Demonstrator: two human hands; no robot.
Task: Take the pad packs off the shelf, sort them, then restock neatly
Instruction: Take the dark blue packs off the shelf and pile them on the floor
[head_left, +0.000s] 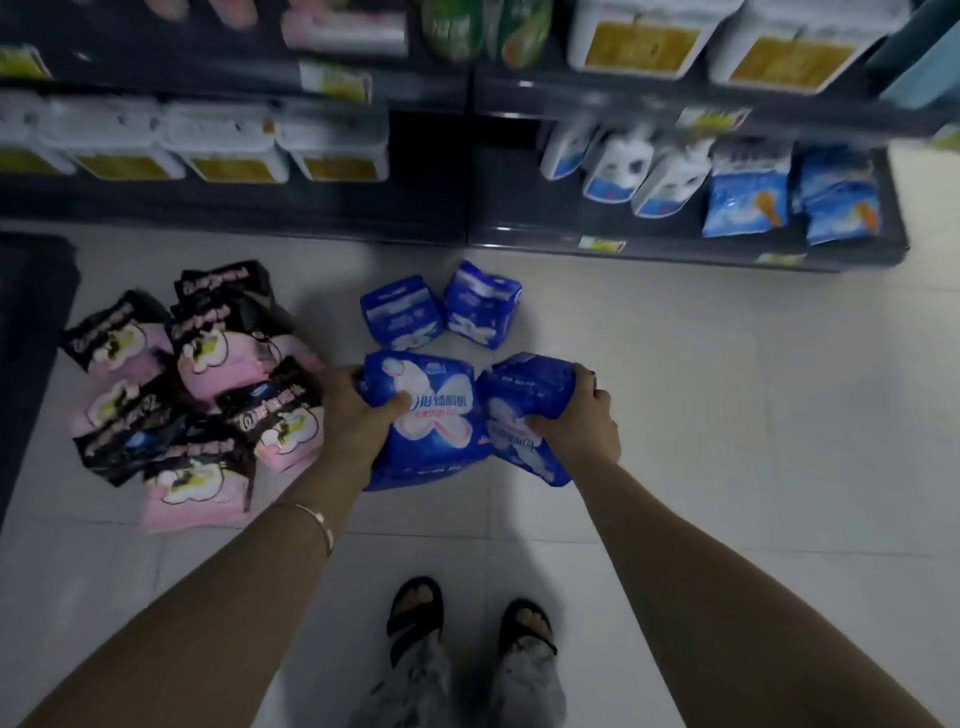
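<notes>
Currently sorting stage appears to be in hand, restock not yet begun; packs are lying grouped by colour on white tiled floor (727, 389). Left hand (358, 421) is gripping large blue plastic pad pack (436, 431), thumb on front, fingers curled round edge; right hand (582, 421) is clamping second blue plastic pack (524, 389) likewise; whether lifted or resting, cannot tell. Two more blue packs (402, 312) are lying just beyond; heap of pink-and-black packs (197, 374) lying apart, to left. Next move, est.: carrying blues to dark metal shelf (675, 236), gripping firm w/o crushing soft wrap.
</notes>
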